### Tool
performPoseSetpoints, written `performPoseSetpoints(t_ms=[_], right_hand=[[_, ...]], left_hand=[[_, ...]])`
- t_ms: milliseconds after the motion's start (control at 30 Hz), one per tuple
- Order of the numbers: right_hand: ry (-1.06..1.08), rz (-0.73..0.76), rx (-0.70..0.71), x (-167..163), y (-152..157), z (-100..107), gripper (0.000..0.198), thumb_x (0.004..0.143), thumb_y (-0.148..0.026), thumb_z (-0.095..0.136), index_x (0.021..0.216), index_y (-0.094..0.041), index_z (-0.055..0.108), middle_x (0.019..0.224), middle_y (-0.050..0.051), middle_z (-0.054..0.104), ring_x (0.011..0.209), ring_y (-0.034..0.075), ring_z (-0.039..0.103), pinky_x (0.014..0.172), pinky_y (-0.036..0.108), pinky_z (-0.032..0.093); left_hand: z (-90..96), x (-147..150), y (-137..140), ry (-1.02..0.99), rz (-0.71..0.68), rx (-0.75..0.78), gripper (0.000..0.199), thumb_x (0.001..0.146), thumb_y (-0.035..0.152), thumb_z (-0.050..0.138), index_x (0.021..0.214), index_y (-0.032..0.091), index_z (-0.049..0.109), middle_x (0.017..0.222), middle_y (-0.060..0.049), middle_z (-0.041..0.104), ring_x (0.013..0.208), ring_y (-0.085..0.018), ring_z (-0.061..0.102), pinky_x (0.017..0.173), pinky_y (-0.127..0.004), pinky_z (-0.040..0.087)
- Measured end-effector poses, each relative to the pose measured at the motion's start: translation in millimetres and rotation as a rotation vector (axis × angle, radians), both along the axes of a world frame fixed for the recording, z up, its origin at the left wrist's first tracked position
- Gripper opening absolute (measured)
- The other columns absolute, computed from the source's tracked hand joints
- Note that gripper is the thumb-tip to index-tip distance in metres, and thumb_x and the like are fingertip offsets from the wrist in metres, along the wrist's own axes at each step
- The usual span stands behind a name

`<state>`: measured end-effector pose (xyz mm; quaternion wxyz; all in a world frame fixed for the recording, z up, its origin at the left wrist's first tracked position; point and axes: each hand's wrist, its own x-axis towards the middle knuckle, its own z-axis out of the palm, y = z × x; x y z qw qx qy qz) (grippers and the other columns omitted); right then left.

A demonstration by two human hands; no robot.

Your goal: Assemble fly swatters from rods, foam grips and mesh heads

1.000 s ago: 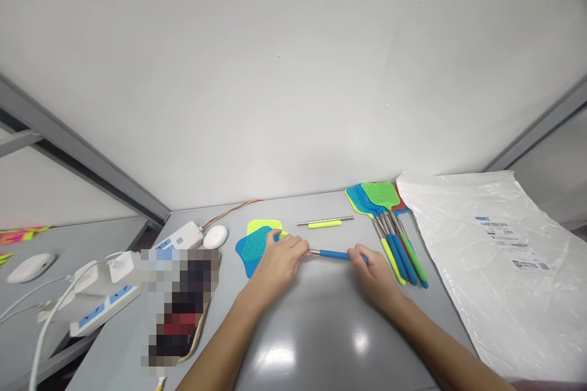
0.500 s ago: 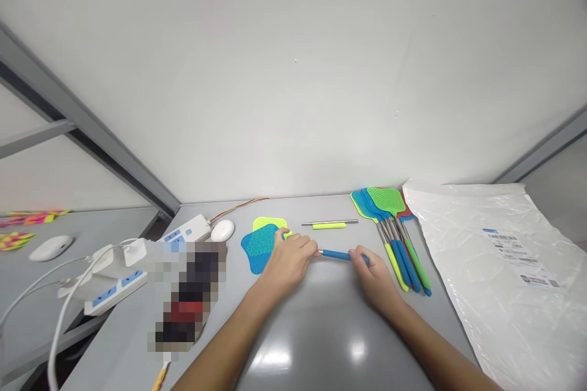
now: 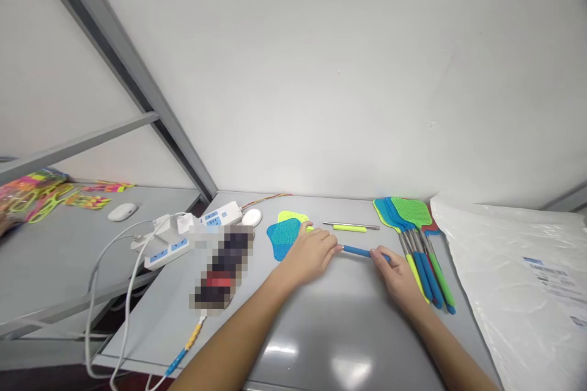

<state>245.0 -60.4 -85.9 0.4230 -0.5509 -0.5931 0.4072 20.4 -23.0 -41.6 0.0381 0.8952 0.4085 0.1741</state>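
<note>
The person's two hands stand a little apart, one at each end of a blue handle (image 3: 356, 250) held slantwise just above or on the worktop (image 3: 330, 330); which of the two is hard to tell. The right hand (image 3: 394, 269) is closed round the handle's near end, thumb along the top, with a bit of blue showing past the thumb. The left hand (image 3: 312, 250) pinches with its fingertips where a short length of metal shaft (image 3: 342, 248) comes out of the handle. Its palm hides whatever lies beyond, so it cannot be told whether the shaft runs on to the blue mesh heads (image 3: 283, 238) beside that hand. These overlap a yellow mesh head (image 3: 293, 216).

The handle looks light and fairly stiff, with a matt, perhaps foam-like cover that should give good grip and yield slightly under a squeeze. The bare metal is thin and smooth, so it would probably slip or turn more easily between the fingers; a firm pinch close to the handle seems the best hold there, with a full grip on the cover at the other end. The mesh heads look thin and bendy, better taken by the neck than by the flat.

Farther back lie a thin metal rod (image 3: 330, 223) and a yellow handle (image 3: 350, 229), side by side. To the right, near the right hand, a bunch of swatters (image 3: 415, 214) lies with heads overlapping, next to a white plastic bag (image 3: 486, 269).
</note>
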Motion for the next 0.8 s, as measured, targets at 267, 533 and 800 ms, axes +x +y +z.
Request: performPoseSetpoints(t_ms=[267,533,800], right_hand=[[0.032,0.007,-0.048,-6,-1,-8,0.042,0.093,-0.056,0.037,0.069,-0.022,0.040,0.059,-0.006,0.031,0.055,0.012,0.029,0.052,0.025,0.023],[0.064,0.002,-0.050,-3,-3,-8,0.044,0.092,-0.058,0.039,0.067,-0.022,0.040,0.055,-0.006,0.030,0.052,0.011,0.027,0.050,0.025,0.020],[0.017,-0.038,-0.014,-1,0,-4,0.048,0.091,-0.057,0.041,0.060,-0.022,0.031,0.056,-0.005,0.028,0.054,0.011,0.028,0.052,0.026,0.021]], left_hand=[[-1.1,-6,4,-0.018,0.027,0.025,0.031,0.099,0.034,0.033,0.085,0.021,0.057,0.081,-0.001,0.065,0.081,-0.016,0.057,0.100,-0.044,0.023],[1.1,-7,4,-0.033,0.031,0.012,0.034,0.100,0.035,0.030,0.081,0.020,0.055,0.078,0.000,0.064,0.078,-0.016,0.057,0.097,-0.043,0.026],[1.1,-8,5,-0.013,0.013,-0.008,0.036,0.100,0.035,0.028,0.081,0.020,0.055,0.076,0.000,0.063,0.077,-0.016,0.057,0.098,-0.044,0.027]])
